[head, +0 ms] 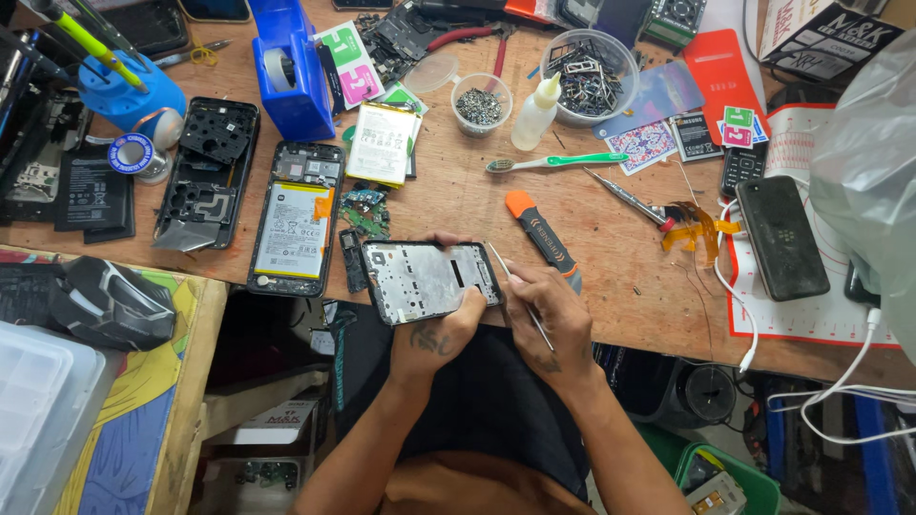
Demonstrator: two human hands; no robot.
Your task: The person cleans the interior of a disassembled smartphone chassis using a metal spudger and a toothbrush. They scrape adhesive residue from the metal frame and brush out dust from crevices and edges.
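Phone frame (425, 279), stripped and bare, at the near bench (592, 277) edge, clamped in the left hand (441, 329); right hand (553, 310) pinched on tweezers (515, 291) touching its right end; opened phone (294, 221) with battery lies left, screws (480, 106) far, unfitted.

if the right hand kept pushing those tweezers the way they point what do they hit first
Probably the right edge of the phone frame that the left hand grips; the right hand aims the tweezers up-left at it, though depth is unclear.
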